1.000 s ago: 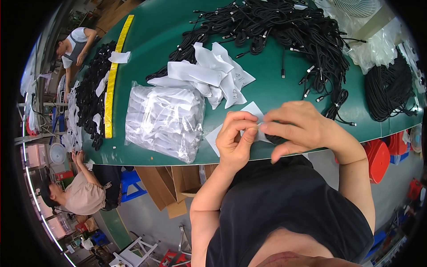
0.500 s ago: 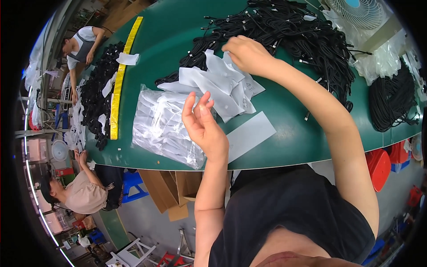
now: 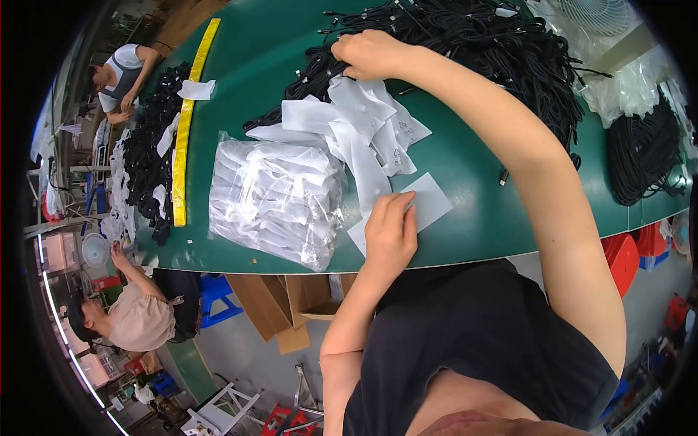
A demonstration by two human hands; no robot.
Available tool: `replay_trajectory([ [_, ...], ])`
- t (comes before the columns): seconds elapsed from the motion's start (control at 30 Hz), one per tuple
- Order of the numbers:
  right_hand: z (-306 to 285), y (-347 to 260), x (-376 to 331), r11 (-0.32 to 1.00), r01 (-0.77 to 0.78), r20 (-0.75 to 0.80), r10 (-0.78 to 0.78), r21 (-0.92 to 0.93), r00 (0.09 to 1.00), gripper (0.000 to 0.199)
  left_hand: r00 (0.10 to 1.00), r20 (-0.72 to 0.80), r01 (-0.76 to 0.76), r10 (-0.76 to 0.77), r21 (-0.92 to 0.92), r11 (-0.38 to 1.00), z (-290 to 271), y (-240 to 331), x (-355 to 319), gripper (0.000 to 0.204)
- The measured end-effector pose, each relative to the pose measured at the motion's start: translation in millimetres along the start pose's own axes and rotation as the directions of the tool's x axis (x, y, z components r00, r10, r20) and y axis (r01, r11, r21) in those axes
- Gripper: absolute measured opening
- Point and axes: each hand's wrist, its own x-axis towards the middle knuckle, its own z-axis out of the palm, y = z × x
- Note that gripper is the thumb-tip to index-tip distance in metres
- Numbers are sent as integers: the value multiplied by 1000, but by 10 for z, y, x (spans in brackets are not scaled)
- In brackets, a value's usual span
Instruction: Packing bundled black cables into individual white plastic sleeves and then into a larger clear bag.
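Note:
My left hand (image 3: 391, 234) lies over a single flat white pouch (image 3: 432, 203) near the table's front edge, fingers slightly bent and thumb apart. Reaching across, my right hand (image 3: 369, 55) has its fingers curled down on a coiled black cable (image 3: 320, 71) at the near left end of the cable pile. Its fingertips are partly hidden. Just below that hand, loose white pouches (image 3: 363, 123) lie fanned over one another. To their left sits a clear plastic bag (image 3: 273, 200) packed with folded white pouches.
Black cables with metal plugs (image 3: 494, 62) heap across the far side, and another cable bundle (image 3: 643, 156) lies at the right. A yellow strip (image 3: 187, 127) divides the green table. Beyond it are black coils (image 3: 149, 149) and two people. A fan (image 3: 596, 14) stands far right.
My left hand has come down from the air beside the bag onto the flat pouch. My right hand has moved left and farther away, to the cables.

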Motion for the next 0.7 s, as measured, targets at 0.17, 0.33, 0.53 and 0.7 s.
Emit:
replay_trajectory([
  [0.17,-538,-176,-557,976,-100,-175,135,195,975,27,990,117,-119,82,358,926,202,22,41,20],
  [0.33,-948,-335,-1482,898,2,-349,169,441,922,26,986,134,-154,100,498,853,347,-53,-3,17],
  [0.53,-911,-549,-2484,856,0,-378,228,517,897,32,999,29,22,-23,63,998,302,20,-33,8],
  [0.7,-819,-669,-2854,881,140,-476,106,452,873,36,980,48,200,-194,-252,947,211,35,-18,4],
])
